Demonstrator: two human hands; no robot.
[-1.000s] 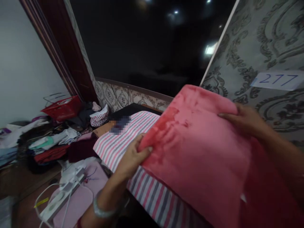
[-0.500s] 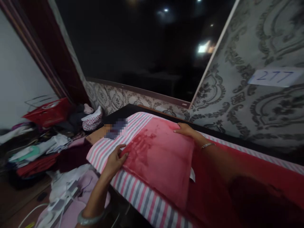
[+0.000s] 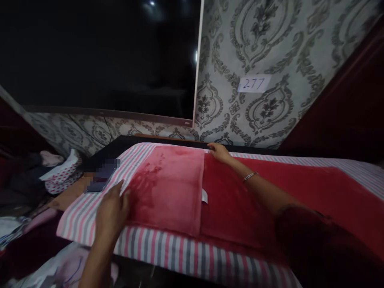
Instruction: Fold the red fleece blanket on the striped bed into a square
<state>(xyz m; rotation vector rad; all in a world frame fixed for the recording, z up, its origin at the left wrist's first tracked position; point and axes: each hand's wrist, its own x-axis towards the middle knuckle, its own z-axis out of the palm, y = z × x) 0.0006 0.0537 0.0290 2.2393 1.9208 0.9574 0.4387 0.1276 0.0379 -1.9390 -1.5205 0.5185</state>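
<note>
A striped cover (image 3: 168,250) lies over the desk, and on it a red cloth (image 3: 270,188) stretches away to the right, its left end folded back into a paler pink panel (image 3: 171,188) whose long axis runs from near edge to far edge. The left hand (image 3: 112,206) rests flat and open at the panel's near left edge. The right hand (image 3: 219,152) presses, fingers together, on its far right corner, closing on nothing.

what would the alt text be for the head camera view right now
A person's two hands press a folded pink cloth flat on a striped sheet: the left hand at its near left edge, the right hand at its far right corner. A red cloth lies to the right; a paper reading 277 is on the patterned wall.
</note>
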